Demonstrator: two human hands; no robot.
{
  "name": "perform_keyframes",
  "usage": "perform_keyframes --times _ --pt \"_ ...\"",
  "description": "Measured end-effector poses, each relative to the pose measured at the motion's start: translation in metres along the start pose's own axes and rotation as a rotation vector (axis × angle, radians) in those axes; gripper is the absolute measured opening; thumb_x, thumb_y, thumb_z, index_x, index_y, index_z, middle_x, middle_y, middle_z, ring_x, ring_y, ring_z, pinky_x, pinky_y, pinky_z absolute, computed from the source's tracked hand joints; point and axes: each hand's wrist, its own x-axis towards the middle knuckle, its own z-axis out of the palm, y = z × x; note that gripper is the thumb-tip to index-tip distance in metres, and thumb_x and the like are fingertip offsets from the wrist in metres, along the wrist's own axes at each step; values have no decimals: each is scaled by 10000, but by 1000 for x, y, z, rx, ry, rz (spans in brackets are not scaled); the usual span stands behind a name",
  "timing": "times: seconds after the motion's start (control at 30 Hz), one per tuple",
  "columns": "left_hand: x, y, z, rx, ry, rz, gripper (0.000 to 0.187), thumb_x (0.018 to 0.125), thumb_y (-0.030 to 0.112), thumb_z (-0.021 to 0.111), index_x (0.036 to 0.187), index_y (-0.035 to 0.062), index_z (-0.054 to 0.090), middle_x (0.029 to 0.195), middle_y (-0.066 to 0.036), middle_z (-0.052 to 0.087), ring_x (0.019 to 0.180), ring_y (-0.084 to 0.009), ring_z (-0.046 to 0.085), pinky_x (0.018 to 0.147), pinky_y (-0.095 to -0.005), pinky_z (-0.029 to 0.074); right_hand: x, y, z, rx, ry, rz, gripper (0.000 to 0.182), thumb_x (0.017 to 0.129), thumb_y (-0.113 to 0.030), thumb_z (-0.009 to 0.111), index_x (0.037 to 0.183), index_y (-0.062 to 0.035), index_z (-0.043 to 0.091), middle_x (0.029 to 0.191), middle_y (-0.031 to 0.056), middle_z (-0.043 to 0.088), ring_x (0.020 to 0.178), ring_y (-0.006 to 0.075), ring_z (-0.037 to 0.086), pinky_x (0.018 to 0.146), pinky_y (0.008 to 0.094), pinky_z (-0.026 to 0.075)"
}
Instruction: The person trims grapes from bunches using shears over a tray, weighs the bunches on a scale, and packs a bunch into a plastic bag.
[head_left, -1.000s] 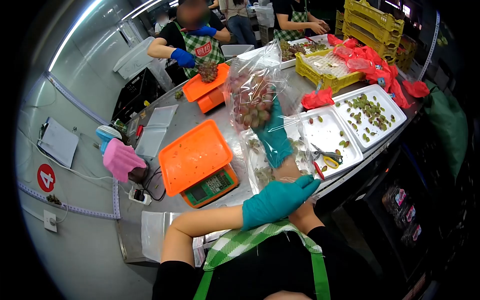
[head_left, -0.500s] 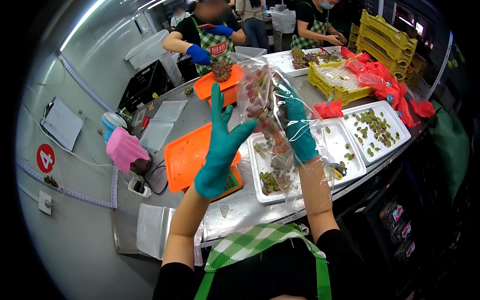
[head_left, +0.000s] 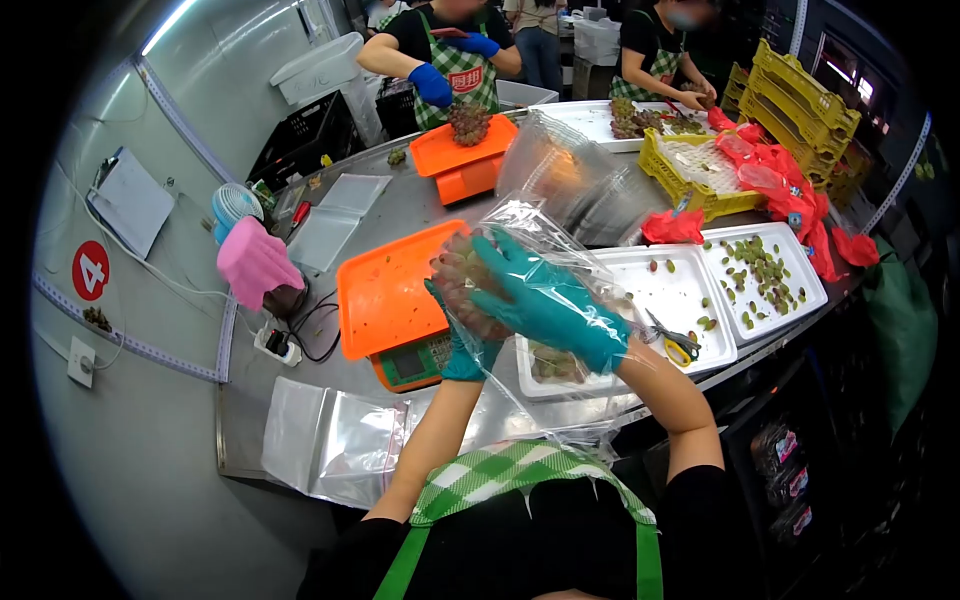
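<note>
A bunch of reddish grapes [head_left: 462, 278] is inside a clear plastic bag [head_left: 535, 218], held above the near orange scale. My right hand [head_left: 545, 300], in a teal glove, reaches inside the bag, its fingers spread over the bunch's right side. From below, my left hand [head_left: 468, 350], also teal-gloved, cups the bunch through the plastic; its fingers are partly hidden. The bag's loose end hangs round my right wrist. Behind the hands is the orange scale pan [head_left: 385, 290], with the green display [head_left: 408, 365] below it.
Scissors [head_left: 676, 342] lie in a white tray [head_left: 640, 262]; another tray [head_left: 765, 275] holds loose grapes. Flat plastic bags [head_left: 335, 440] lie at the front left. Clear containers [head_left: 580, 180] stand behind. A second orange scale [head_left: 455, 158] bears grapes near a blue-gloved co-worker [head_left: 445, 75].
My right hand has come down and left with the bagged grapes. My left hand, open and apart before, is now under the bunch. The view has shifted, showing the clear containers.
</note>
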Motion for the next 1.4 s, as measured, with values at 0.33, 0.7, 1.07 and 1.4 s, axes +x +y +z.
perform_keyframes --times 0.33,0.7,1.07,1.4 --pt "14 -39 -38 -1109 301 49 493 867 434 344 1255 131 355 1230 -75 406 1119 -215 408 953 -405 324 -62 -45 -39 -348 -226 21 587 758 -198 602 1288 -105 367 1342 148 295 1181 336 358 944 426 316" --pt "28 -44 -19 -2685 196 -496 497 873 444 322 1233 104 367 1189 -87 450 1064 -195 447 907 -366 377 -121 9 -62 558 979 336 330 903 -209 398 1033 56 545 790 104 610 719 158 579 736 279 455" --pt "12 -64 -3 -2507 -256 -521 473 865 401 359 1230 100 374 1180 -74 469 1070 -181 449 917 -328 367 -132 -5 -49 913 -41 459 247 871 -182 460 935 1 612 756 83 624 649 127 570 584 227 448" --pt "2 -53 -1 -2638 -30 -688 455 858 363 393 1226 96 381 1172 -62 487 1076 -169 451 925 -294 358 -71 -39 11 925 116 469 313 859 -89 496 1170 -51 516 861 59 611 589 81 523 555 208 431"
